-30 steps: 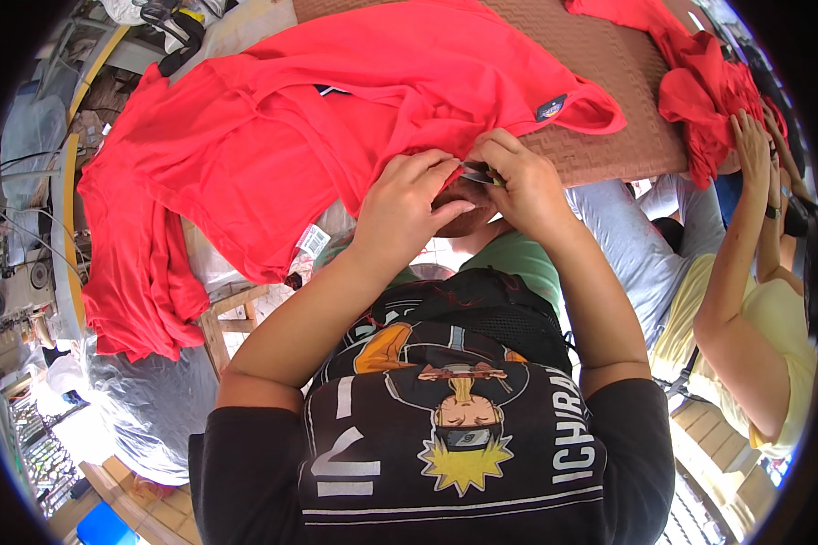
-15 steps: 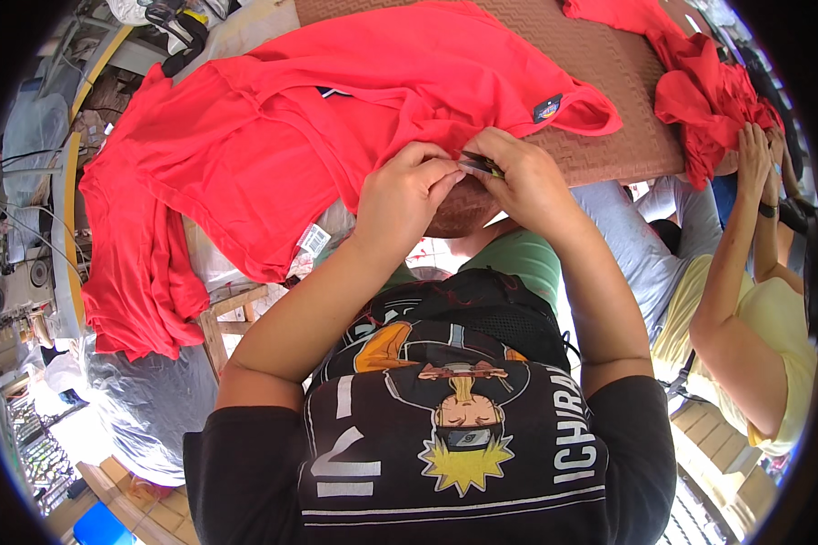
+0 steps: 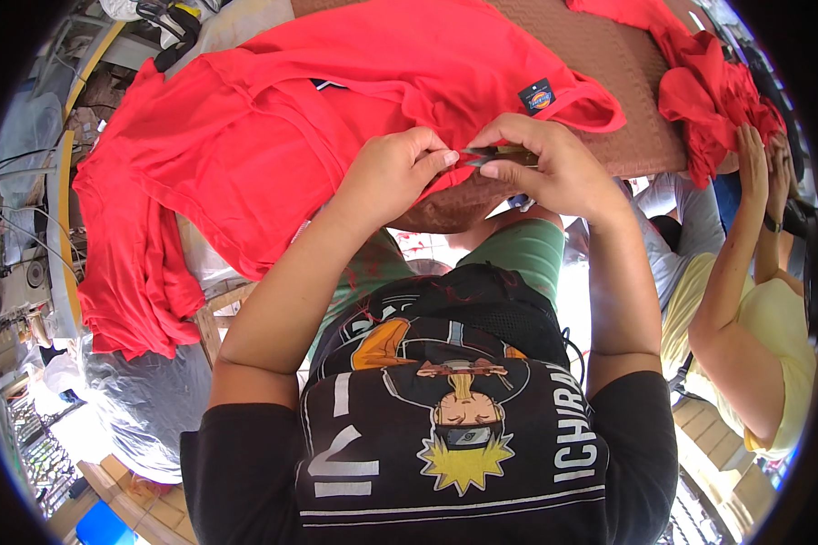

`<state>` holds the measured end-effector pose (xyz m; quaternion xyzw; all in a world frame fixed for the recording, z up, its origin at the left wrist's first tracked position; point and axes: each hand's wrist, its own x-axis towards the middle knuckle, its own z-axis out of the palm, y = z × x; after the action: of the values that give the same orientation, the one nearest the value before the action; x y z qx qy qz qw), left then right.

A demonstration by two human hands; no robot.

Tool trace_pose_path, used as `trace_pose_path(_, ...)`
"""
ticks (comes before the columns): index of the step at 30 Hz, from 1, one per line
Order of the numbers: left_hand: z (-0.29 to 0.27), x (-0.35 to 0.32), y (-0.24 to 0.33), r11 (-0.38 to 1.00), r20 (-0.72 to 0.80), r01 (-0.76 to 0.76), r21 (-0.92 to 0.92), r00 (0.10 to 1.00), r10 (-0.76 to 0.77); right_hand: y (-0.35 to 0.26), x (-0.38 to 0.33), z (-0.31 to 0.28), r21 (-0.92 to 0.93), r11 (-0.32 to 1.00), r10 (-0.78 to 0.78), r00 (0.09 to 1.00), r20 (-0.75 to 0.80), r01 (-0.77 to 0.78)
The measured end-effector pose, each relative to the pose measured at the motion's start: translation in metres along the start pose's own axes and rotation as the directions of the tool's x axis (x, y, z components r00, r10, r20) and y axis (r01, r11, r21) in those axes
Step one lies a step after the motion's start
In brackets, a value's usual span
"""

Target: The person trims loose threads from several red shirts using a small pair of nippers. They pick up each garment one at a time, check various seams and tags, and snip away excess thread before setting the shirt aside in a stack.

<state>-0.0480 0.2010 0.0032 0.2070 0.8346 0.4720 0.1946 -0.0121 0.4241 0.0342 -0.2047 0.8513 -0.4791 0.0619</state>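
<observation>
A red shirt (image 3: 291, 118) with long sleeves is spread over the table edge, a dark label (image 3: 536, 94) near its collar. Thumb and finger of my left hand (image 3: 393, 177) are pinched together at the shirt's near edge; any loose thread between them is too small to see. In my right hand (image 3: 554, 168) is a pair of thread snips (image 3: 483, 156), held between thumb and fingers. Its dark blades are parted and point at my left fingertips, close to the red cloth.
The brown textured tabletop (image 3: 623, 82) lies beneath the shirt. At the right, a co-worker's hands (image 3: 756, 168) handle another red garment (image 3: 700, 86). A plastic-covered bundle (image 3: 145, 400) stands at the lower left, below a hanging sleeve. Machinery and cables line the far left.
My right hand has shifted slightly right and turned, showing more of the snips. My left hand has changed its pinch a little, and the shirt's near edge has shifted.
</observation>
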Motion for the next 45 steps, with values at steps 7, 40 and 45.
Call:
trace_pose_path(7,0.003,0.001,-0.008,0.995,-0.033,-0.072,-0.067,0.997,0.07,0.004,0.003,0.005,-0.155,0.988,0.025,0.998,0.058,-0.015)
trace_pose_path(40,-0.009,-0.011,0.02,0.983,-0.001,0.012,-0.183,1.0,-0.013,-0.005,0.002,0.004,-0.177,0.984,-0.004,0.999,0.042,0.011)
trace_pose_path(45,-0.06,-0.046,0.063,0.906,-0.016,-0.401,-0.132,0.915,0.403,-0.013,-0.012,-0.022,-0.107,0.994,-0.006,0.997,-0.075,-0.002)
